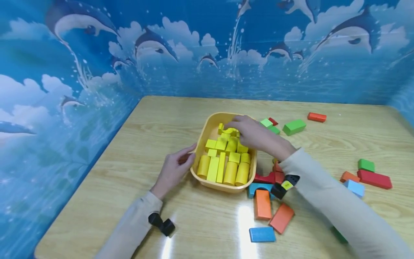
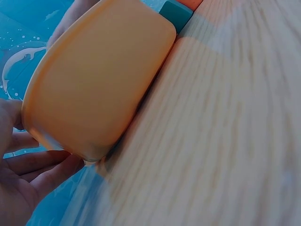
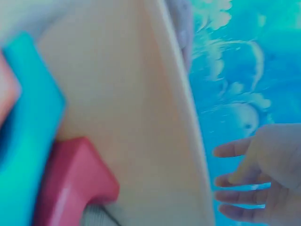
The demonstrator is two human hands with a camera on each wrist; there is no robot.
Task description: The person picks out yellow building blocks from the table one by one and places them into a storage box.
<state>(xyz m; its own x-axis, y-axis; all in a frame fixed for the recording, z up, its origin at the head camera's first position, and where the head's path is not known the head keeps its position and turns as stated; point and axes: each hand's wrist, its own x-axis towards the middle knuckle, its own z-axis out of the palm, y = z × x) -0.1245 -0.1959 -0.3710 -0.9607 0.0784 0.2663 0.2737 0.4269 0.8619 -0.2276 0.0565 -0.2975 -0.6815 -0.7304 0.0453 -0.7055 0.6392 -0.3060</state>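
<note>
A tan plastic basin (image 1: 197,151) stands on the table, filled with yellow wooden blocks (image 1: 213,169), among them cylinders, cubes and long bars. At its left side my left hand (image 1: 174,169) touches the outer wall and rim with fairly straight fingers. The left wrist view shows those fingertips (image 2: 75,162) against the basin's end. Over the far right part of the basin is my right hand (image 1: 247,133), close above the yellow pieces. Its fingers (image 3: 235,148) are apart in the right wrist view, with nothing held between them.
Right of the basin lie a red arch (image 1: 265,178), a blue arch (image 1: 257,187), an orange block (image 1: 262,205) and a blue block (image 1: 262,234). Green blocks (image 1: 294,127), a red cylinder (image 1: 317,117) and a long red block (image 1: 375,179) lie farther right. A dolphin-printed backdrop (image 1: 226,79) borders the table.
</note>
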